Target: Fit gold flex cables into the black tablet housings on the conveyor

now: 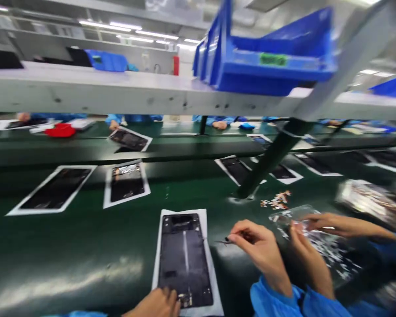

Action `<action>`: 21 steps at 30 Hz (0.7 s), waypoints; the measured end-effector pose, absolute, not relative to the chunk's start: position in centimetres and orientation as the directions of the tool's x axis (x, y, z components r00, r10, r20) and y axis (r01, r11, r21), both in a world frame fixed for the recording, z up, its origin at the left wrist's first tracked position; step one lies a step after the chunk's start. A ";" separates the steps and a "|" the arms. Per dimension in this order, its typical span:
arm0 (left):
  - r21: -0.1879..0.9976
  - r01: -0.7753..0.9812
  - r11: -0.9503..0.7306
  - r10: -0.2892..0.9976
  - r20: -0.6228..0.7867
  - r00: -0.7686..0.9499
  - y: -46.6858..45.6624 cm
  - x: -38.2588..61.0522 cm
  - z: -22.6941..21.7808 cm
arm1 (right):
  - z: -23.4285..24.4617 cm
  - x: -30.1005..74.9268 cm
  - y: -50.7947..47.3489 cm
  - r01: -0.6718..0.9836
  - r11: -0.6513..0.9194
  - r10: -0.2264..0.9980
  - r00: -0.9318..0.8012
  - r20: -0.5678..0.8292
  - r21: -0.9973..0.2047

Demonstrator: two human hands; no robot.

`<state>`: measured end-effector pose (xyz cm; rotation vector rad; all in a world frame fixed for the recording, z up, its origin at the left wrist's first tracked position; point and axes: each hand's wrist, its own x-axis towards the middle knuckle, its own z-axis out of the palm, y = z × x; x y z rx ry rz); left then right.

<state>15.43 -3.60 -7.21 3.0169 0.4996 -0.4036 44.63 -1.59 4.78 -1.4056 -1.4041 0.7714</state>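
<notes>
A dark tablet housing lies on a white sheet in front of me, with a pale strip down its middle and small metallic parts at its near end. My left hand rests its fingers on the housing's near left edge; its thumb is hidden. To the right of the sheet, my right hand pinches a small black part with a thin tail. This part hangs above the green surface, apart from the housing, and its exact kind is too small to make out.
At right, a co-worker's hands handle a clear plastic bag of small pieces, close to my right hand. Small orange-and-white parts lie near a slanted green post. More panels lie beyond. Blue bins stand on the overhead shelf.
</notes>
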 end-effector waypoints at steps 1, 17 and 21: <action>0.036 0.351 -0.936 0.332 -0.246 0.911 -4.2 14.9 -6.2 | 5.2 43.9 -1.6 0.392 0.143 0.978 0.085 0.190 -0.909; 0.772 0.415 -0.482 0.809 0.210 0.549 1.5 15.1 -1.4 | 5.8 36.4 4.7 0.573 0.173 0.953 -0.304 -0.012 -0.801; 0.399 0.591 -0.701 0.713 0.378 0.590 2.0 14.0 -3.5 | 3.0 36.1 7.9 0.540 0.105 0.953 -0.296 -0.072 -0.835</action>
